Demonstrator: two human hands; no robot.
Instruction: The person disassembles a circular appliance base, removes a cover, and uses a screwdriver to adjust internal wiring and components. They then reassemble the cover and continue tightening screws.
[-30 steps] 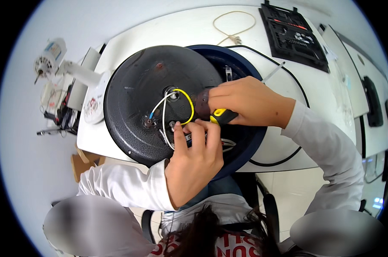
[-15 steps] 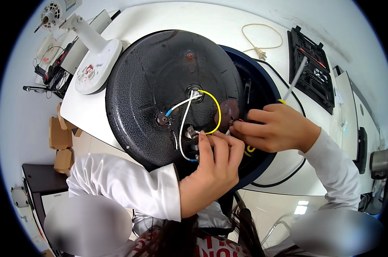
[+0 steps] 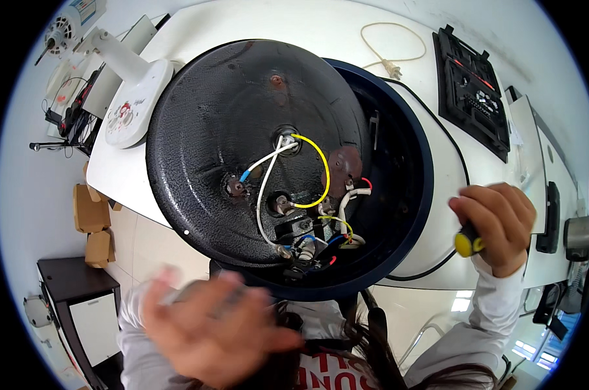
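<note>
My right hand (image 3: pixel 502 224) is closed around a screwdriver (image 3: pixel 465 242), whose yellow-and-black handle end sticks out below the fingers; its shaft is hidden. It hovers over the table's right side, apart from the work. Blurred by motion, my left hand (image 3: pixel 216 331) is in front of the table's near edge; whether it holds anything is unclear. A black round tank end (image 3: pixel 210 130) rests in a dark blue round shell (image 3: pixel 419 162). White wires (image 3: pixel 263 201) and a yellow wire (image 3: pixel 327 169) link metal terminals on it. Near its lower edge sits a fitting (image 3: pixel 301 227) with several coloured wires.
An open black tool case (image 3: pixel 473 91) lies at the back right, near a beige cord with a plug (image 3: pixel 390 68). A black cable (image 3: pixel 460 153) curves around the shell. A white stand (image 3: pixel 135 107) is at the left; cardboard boxes (image 3: pixel 91 208) are below the table.
Both hands have left the wires and terminals. My left hand has moved toward me and left, my right hand to the right with the screwdriver, now turned handle end down.
</note>
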